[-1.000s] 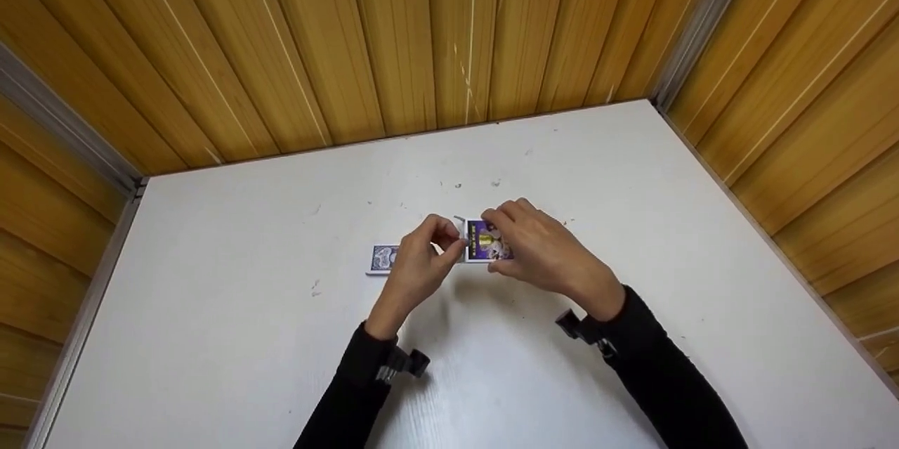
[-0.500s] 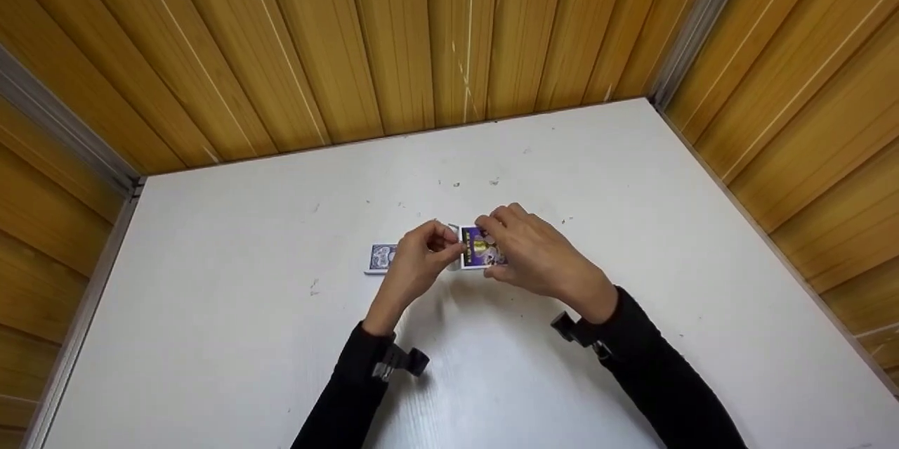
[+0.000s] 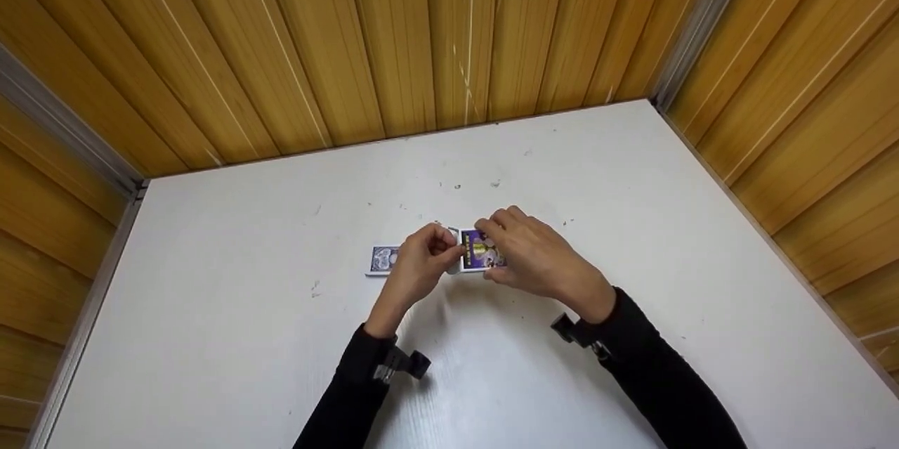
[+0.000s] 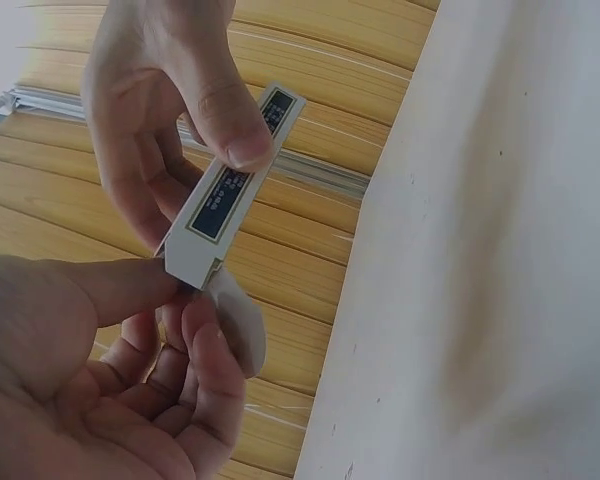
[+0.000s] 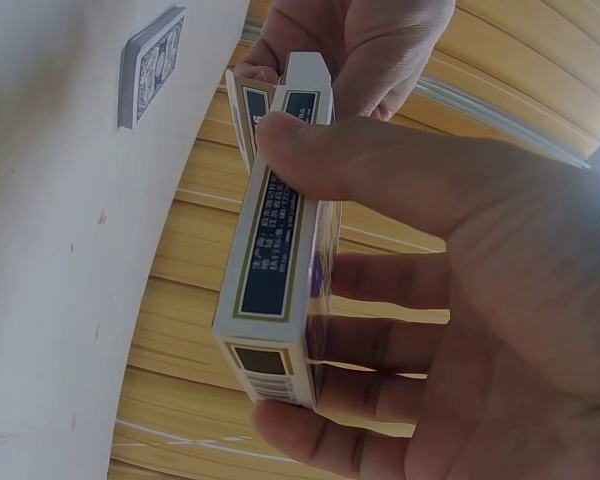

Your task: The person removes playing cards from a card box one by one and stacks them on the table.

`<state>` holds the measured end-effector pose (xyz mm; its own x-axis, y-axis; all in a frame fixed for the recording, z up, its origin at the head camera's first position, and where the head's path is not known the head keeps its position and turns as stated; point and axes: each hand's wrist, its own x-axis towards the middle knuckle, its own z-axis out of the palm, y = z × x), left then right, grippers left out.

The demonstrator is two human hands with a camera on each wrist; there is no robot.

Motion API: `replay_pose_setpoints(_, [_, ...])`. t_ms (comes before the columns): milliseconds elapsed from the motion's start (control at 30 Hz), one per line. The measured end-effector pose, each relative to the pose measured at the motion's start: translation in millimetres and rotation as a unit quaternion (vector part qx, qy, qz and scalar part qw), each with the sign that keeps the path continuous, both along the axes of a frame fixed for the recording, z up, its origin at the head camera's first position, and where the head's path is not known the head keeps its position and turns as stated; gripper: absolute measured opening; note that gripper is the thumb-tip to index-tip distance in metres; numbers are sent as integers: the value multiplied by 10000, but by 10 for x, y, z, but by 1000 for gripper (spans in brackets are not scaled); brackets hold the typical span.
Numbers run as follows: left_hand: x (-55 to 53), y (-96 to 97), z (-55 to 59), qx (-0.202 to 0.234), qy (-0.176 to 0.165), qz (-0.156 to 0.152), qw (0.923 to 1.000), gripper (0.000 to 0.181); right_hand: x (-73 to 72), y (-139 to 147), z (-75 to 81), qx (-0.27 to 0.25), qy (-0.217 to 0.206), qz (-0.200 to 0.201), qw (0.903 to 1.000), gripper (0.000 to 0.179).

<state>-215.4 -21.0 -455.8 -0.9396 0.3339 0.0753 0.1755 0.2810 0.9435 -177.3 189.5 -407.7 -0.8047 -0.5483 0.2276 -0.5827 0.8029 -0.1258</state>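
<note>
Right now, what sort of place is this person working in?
Perhaps a recording booth: wood-grained panels line three sides of a white table, grey strips run down the corners, and a black device sits at each wrist.

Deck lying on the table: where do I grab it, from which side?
Probably by two opposite side edges, coming from above: the deck lies flat on the table, underside blocked, thick sides exposed. Favour its left end: in the head view, the left grip hides the other.
</note>
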Motion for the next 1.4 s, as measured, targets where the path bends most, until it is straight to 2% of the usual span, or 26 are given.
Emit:
replay_pose_setpoints(400, [0, 8, 20, 530, -445, 55, 9976, 13, -23, 30, 6, -87, -184, -53, 9998, 64])
replay_pose_setpoints(600, [-31, -32, 82, 789, -470, 225, 9955, 8, -64, 80, 29, -173, -274, -217, 9992, 67])
replay_pose_setpoints(733, [-55, -74, 89, 839, -338, 190, 9957, 8, -82, 119, 26, -202, -348, -322, 9987, 68])
replay_pose_setpoints(867, [-59, -135, 88, 458, 102, 58, 9989, 23, -94, 143, 21, -254, -397, -347, 9983, 68])
replay_pose_setpoints(933, [-60, -169, 94, 78, 483, -36, 9988, 34, -98, 151, 27, -263, -412, -346, 9982, 67])
replay_pose_setpoints(1000, [-68, -201, 102, -282, 910, -186, 9953, 41, -106, 159, 36, -260, -435, -354, 9981, 67])
replay_pose_setpoints(1100, [-72, -243, 115, -782, 1444, -468, 9853, 39, -117, 160, 49, -234, -452, -372, 9980, 66])
replay_pose_setpoints(1200, [-62, -269, 119, -1282, 1742, -739, 9735, 33, -124, 152, 48, -203, -424, -364, 9982, 66])
replay_pose_setpoints(1300, [-37, -274, 99, -1762, 1997, -824, 9604, 37, -116, 135, 31, -160, -382, -324, 9986, 68])
replay_pose_setpoints(1400, [-8, -272, 58, -2090, 2342, -782, 9462, 38, -102, 115, 2, -129, -363, -271, 9989, 69])
